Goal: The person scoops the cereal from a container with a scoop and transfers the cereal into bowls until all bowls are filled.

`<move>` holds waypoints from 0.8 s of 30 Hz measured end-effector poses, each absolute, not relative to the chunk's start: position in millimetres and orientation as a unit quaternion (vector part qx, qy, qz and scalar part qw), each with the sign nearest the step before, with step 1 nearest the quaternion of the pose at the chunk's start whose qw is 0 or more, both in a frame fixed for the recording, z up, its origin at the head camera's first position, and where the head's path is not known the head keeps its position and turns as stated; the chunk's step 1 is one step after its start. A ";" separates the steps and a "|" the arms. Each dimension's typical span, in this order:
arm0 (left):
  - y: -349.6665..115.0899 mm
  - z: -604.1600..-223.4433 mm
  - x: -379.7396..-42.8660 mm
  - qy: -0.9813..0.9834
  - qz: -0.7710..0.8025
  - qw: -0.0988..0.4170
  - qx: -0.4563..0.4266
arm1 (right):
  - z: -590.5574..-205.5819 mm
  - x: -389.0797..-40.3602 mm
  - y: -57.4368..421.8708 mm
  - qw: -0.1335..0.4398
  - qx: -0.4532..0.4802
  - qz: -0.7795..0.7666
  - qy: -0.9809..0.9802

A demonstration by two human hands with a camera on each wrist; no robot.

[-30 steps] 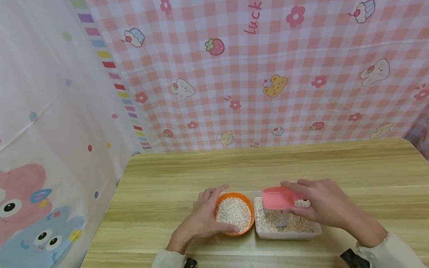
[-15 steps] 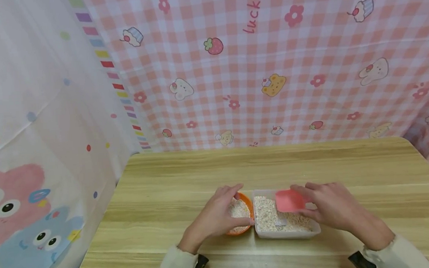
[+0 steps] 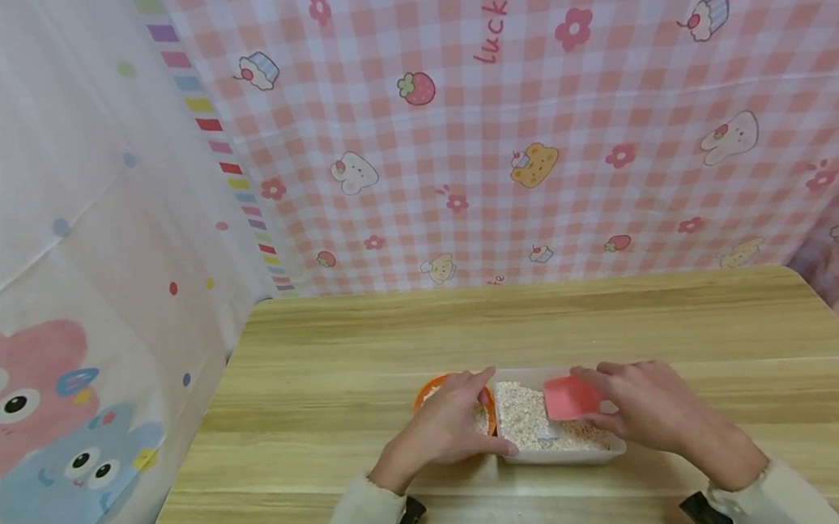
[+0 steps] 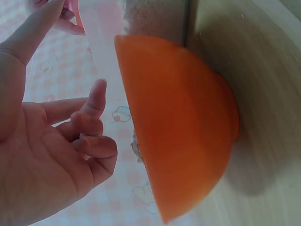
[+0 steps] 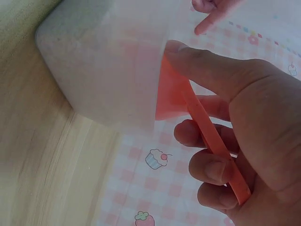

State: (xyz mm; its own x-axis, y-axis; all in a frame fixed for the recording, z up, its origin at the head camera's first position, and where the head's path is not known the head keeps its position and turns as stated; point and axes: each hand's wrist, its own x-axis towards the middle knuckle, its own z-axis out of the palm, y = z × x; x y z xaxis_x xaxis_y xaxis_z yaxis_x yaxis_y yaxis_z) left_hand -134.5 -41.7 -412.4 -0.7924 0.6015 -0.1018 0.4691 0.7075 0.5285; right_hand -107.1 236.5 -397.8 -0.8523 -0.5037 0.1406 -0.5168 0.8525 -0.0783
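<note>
My right hand (image 3: 645, 404) grips the handle of a pink scoop (image 3: 569, 398); in the right wrist view its fingers curl round the coral-coloured handle (image 5: 211, 136). The scoop's blade is inside a translucent white plastic box (image 3: 561, 457) of pale oat-like flakes (image 3: 521, 413). Over the orange bowl (image 4: 178, 127) hovers my left hand (image 3: 449, 430), with its thumb and index finger reaching towards the box's left rim. Its other fingers bend loosely beside the bowl's rim in the left wrist view, holding nothing. More pale flakes lie in the bowl, mostly hidden by this hand.
Bowl and box stand side by side on a wood-grain table (image 3: 323, 350). Among the flakes in the box is a small, clear, greyish piece (image 3: 548, 433), too small to identify. A pink checked cloth (image 3: 483, 128) hangs behind the table, and a white printed cloth (image 3: 93, 195) at the left.
My left hand has moved right across the bowl to the box's near-left rim. The scoop has shifted right and lower into the box, still in my right hand.
</note>
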 end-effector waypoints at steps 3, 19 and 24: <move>-39.1 -411.7 -134.0 0.911 0.250 0.151 0.289 | -398.7 -107.0 236.4 0.055 0.264 0.054 -0.961; -33.4 -415.5 -136.6 0.908 0.261 0.173 0.277 | -403.0 -108.5 232.6 0.017 0.249 0.044 -0.967; -31.3 -414.9 -137.7 0.909 0.263 0.179 0.268 | -403.9 -109.4 230.4 0.008 0.239 0.049 -0.970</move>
State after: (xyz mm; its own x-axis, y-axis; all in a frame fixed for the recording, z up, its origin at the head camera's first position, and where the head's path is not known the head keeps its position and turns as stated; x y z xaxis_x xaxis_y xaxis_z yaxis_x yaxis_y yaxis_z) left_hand -137.7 -31.3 -414.9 -0.7929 0.5810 -0.1839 0.3930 0.7181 0.5743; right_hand -109.4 230.4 -403.9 -0.8855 -0.4631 0.0385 -0.4646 0.8807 -0.0919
